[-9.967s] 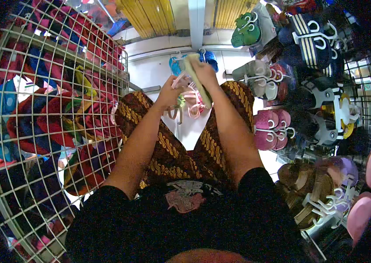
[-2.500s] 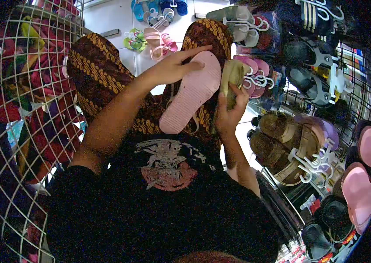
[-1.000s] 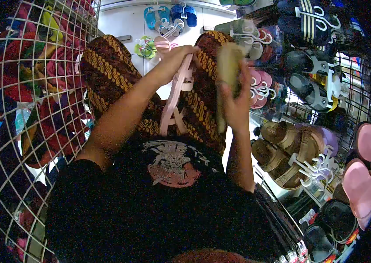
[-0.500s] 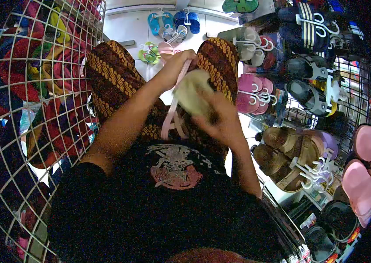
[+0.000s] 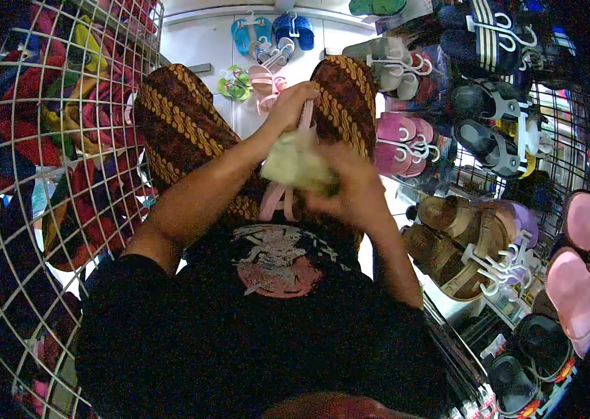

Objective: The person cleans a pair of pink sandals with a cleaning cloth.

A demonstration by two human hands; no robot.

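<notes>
Close above the lap, the right hand (image 5: 350, 188) has its grip closed around a pale yellow cloth (image 5: 295, 164), which it presses against a pink sandal (image 5: 274, 199). The sandal stands edge-on between the knees of the patterned trousers (image 5: 176, 126). The left hand (image 5: 293, 105) pinches its upper end, fingers wrapped tight. A wire basket (image 5: 50, 209) of bright footwear stands on the left and brown sandals (image 5: 462, 244) hang on the right. Farther off, blue sandals (image 5: 288, 28) lie on the white floor.
</notes>
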